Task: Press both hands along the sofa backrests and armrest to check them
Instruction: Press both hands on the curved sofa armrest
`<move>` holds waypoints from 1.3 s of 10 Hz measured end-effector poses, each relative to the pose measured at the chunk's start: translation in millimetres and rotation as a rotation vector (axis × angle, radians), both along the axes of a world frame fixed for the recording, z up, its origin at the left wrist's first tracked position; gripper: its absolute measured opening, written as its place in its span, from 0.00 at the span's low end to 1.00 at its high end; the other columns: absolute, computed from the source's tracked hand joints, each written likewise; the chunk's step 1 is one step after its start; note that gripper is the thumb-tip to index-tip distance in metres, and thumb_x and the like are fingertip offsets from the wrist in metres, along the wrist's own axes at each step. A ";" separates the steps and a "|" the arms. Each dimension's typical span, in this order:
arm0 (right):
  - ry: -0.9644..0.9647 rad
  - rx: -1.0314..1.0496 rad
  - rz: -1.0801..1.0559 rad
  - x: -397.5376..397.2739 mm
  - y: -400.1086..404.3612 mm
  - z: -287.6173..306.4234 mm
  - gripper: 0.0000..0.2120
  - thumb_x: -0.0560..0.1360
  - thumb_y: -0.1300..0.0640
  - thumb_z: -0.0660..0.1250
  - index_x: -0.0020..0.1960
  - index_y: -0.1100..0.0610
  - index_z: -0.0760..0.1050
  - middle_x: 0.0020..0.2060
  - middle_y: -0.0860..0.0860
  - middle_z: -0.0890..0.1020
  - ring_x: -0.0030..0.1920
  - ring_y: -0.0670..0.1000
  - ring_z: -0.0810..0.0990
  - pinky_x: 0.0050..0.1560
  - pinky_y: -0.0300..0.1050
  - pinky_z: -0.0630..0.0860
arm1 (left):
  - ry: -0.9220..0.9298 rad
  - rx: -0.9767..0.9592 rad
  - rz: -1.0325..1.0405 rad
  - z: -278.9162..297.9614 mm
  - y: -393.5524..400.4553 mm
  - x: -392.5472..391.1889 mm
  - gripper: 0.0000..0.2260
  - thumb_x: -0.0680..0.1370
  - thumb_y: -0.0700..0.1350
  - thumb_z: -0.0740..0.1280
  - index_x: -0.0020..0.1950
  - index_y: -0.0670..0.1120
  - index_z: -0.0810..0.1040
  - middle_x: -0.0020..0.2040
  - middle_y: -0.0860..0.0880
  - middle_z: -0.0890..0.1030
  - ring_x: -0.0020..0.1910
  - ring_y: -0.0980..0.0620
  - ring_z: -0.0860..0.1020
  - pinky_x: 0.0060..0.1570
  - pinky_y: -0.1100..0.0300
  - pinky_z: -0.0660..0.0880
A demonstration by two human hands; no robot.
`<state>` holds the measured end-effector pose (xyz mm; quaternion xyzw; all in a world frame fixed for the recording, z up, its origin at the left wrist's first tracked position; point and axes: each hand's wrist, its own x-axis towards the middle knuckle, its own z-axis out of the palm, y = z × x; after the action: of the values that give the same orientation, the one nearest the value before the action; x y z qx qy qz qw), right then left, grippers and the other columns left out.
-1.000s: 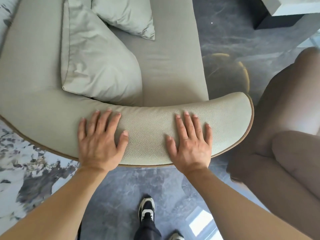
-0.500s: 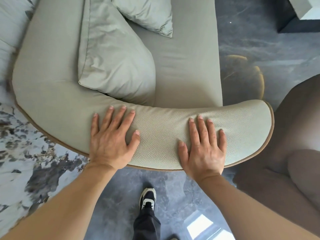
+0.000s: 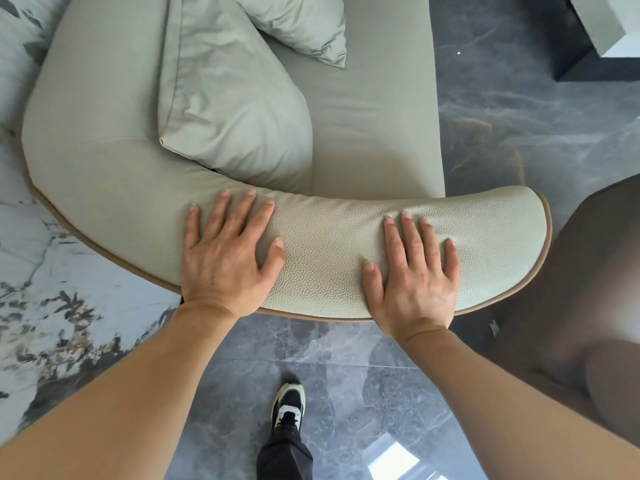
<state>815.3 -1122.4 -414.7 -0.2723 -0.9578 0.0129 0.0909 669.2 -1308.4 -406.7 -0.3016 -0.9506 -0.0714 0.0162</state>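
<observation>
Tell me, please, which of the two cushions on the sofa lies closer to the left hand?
The large cushion, propped in the sofa's corner just beyond the left hand. The smaller cushion sits farther back, at the frame's top edge.

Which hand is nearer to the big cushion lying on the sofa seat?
Left. The left hand lies flat on the armrest, its fingertips just short of the big cushion. The right hand presses farther along, toward the armrest's rounded end.

so I count two hands, left hand (image 3: 227, 261) and right hand (image 3: 414, 271), two cushions, big cushion (image 3: 228, 98) and small cushion (image 3: 304, 22), one sofa (image 3: 381, 98), one shoe (image 3: 288, 405)
</observation>
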 end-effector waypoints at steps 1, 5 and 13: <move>0.004 0.001 -0.001 -12.8 7.8 -0.4 0.32 0.77 0.40 0.49 0.74 0.56 0.64 0.73 0.55 0.68 0.74 0.59 0.63 0.70 0.65 0.58 | 0.001 0.003 0.000 0.4 8.3 -12.1 0.26 0.75 0.59 0.52 0.72 0.52 0.66 0.74 0.49 0.68 0.75 0.43 0.61 0.73 0.38 0.50; 0.041 0.018 -0.009 -71.3 42.6 -5.2 0.30 0.77 0.40 0.50 0.74 0.55 0.65 0.72 0.55 0.69 0.73 0.59 0.64 0.71 0.64 0.57 | 0.011 0.025 0.002 -1.5 43.9 -72.2 0.27 0.75 0.59 0.51 0.72 0.52 0.66 0.74 0.49 0.68 0.75 0.44 0.60 0.73 0.38 0.50; -0.123 -0.064 -0.059 -72.2 37.6 3.6 0.31 0.78 0.39 0.45 0.77 0.51 0.56 0.76 0.52 0.61 0.77 0.56 0.55 0.75 0.61 0.48 | -0.021 -0.034 -0.030 3.0 44.2 -73.9 0.27 0.76 0.59 0.51 0.73 0.51 0.64 0.74 0.47 0.67 0.74 0.42 0.60 0.72 0.36 0.50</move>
<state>743.1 -1084.8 -411.0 -0.3036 -0.9522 0.0240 0.0236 595.3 -1264.3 -403.7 -0.3150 -0.9473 -0.0587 -0.0001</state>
